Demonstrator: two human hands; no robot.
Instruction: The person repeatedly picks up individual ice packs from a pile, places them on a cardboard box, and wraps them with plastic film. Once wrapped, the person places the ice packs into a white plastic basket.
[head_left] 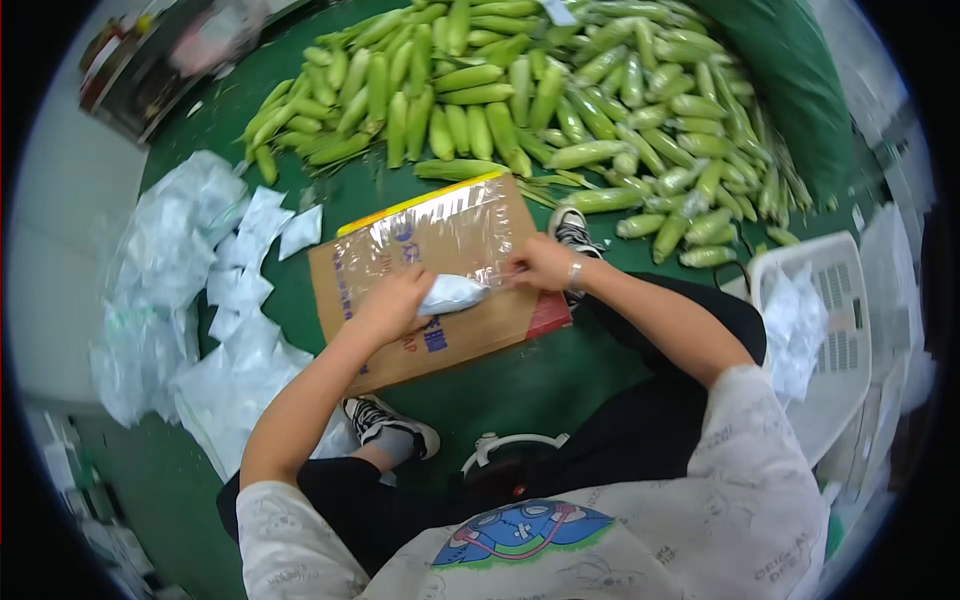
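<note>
A cardboard box (400,355) with blue and red print and clear tape across its top lies on the green floor in front of me. Over it, my left hand (393,302) is closed around one end of a small white pouch (452,294), perhaps an ice pack. My right hand (550,263) is just beyond the pouch's right tip, thumb and fingers pinched together. Whatever is between those fingers is too small to make out; it may be thin clear film. A yellow strip (420,203) shows along the box's far edge.
Green corn ears (480,95) are heaped behind the box; plastic-wrapped ears (690,140) lie at the right. Similar white pouches (240,285) and bulky plastic bags (165,260) are on the left. A white basket (845,290) holding pouches stands right. My shoes (385,425) flank the box.
</note>
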